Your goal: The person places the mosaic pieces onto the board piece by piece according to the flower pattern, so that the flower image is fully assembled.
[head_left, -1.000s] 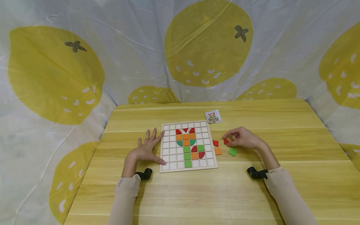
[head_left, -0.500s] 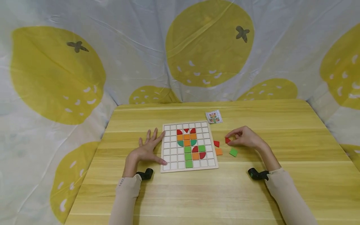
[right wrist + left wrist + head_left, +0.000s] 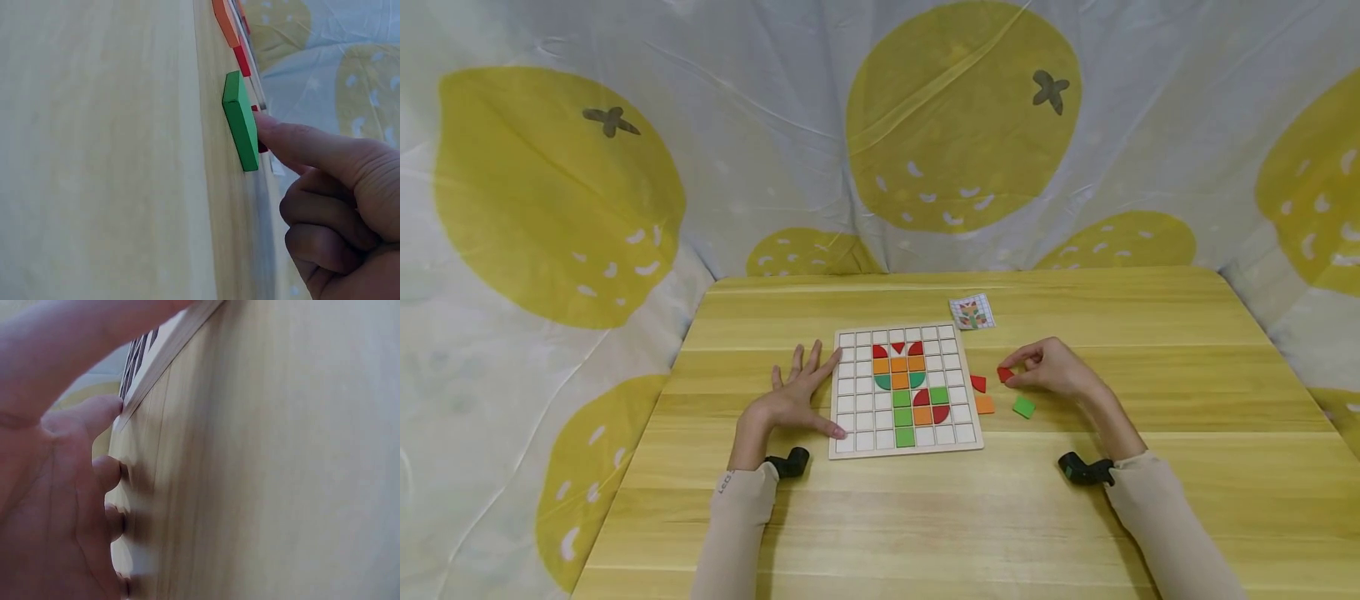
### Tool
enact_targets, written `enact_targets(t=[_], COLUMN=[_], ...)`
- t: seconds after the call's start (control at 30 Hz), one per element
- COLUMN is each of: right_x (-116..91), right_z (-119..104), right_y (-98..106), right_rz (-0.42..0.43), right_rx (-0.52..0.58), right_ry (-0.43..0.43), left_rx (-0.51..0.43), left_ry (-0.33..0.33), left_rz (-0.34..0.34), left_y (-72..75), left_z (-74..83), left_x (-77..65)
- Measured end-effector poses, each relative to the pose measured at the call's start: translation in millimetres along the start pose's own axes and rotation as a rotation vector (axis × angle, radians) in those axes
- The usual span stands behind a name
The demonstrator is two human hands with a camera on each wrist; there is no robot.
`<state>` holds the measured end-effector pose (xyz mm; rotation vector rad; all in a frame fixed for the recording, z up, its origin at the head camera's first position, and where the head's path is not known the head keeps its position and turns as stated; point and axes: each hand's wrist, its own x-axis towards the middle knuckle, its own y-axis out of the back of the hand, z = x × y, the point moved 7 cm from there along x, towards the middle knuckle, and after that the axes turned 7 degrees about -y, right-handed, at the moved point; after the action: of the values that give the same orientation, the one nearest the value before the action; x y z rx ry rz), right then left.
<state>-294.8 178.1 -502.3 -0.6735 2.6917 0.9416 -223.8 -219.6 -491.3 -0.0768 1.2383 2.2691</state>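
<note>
A white gridded wooden board lies on the table, bearing red, orange and green tiles laid in a flower shape. My left hand is spread at its left side, with thumb and index fingertip on the frame. In the left wrist view the other fingertips touch the tabletop. To the right of the board my right hand pinches a small red tile between thumb and index finger, the other fingers curled in. Nearby lie a green square tile, an orange tile and another red tile.
A small printed card with a flower pattern on a grid lies behind the board's right corner. The wooden table reaches back to a lemon-print curtain. Black wrist-worn devices sit at both sleeves.
The right hand has shifted slightly right and turned the red tile between its fingertips. The left hand stays in place at the board, and the tiles on the board are unchanged.
</note>
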Motion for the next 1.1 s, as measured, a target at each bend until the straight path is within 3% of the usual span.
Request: enact_targets(t=[0.13,0.3,0.67,0.87,1.1], right_x=[0.7,-1.0,4.2,13.1,18.9], right_z=[-4.2,-28.3,-99.5,-115.1,-123.0], right_y=[-2.2,-17.2,-99.9,-132.5,-143.1], right_rz=[0.008,0.007,-0.116,-0.117,-0.06], right_rx=[0.039,0.133,0.211,0.155,0.105], right_ry=[-0.004,-0.011,0.074,0.088,0.097], left_rx=[0.0,-0.001,0.005,0.005,0.004], left_ry=[0.005,0.013,0.016,0.019,0.026], left_rz=[-0.003,-0.005,-0.012,-0.017,-0.015], left_y=[0.1,0.0,-0.6,-1.0,0.1], left_z=[-0.3,-1.8,-0.8,-0.5,-0.4], left_x=[-0.3,-1.1,0.4,0.6,0.8])
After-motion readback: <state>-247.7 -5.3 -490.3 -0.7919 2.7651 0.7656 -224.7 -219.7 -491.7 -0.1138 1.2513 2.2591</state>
